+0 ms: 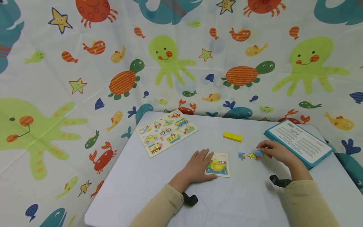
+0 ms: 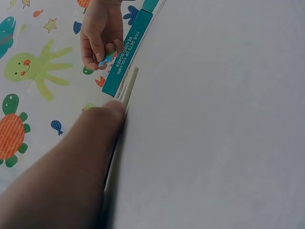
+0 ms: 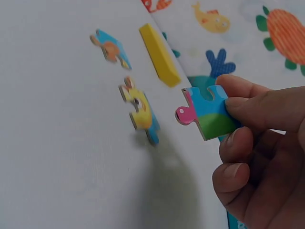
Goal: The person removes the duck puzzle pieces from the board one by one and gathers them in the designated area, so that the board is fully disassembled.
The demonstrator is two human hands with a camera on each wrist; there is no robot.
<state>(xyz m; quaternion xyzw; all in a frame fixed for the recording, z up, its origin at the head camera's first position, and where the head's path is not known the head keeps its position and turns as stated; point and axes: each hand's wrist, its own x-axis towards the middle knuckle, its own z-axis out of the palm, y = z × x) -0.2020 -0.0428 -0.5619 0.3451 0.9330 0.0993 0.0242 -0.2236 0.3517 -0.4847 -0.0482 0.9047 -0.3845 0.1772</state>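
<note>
Between thumb and forefinger, my right hand (image 1: 276, 153) pinches a blue and green jigsaw piece (image 3: 209, 114) with a pink knob, raised above the table in the right wrist view. Two loose pieces lie to its left: a blue one with orange (image 3: 112, 50) and a yellow one with an eye (image 3: 140, 112). My left hand (image 1: 197, 167) rests on the left side of a small puzzle tray (image 1: 228, 167), fingers spread and thumb by the lower edge. A yellow duck picture (image 1: 216, 165) shows inside the tray, partly covered by the fingers.
Behind the loose pieces lies a yellow block (image 1: 233, 136). A teal and white box (image 1: 300, 142) sits at the right, close behind my right hand. At the back left is a wooden board with vehicle pictures (image 1: 167, 132). A sea-animal curtain (image 1: 184, 63) hangs behind the table.
</note>
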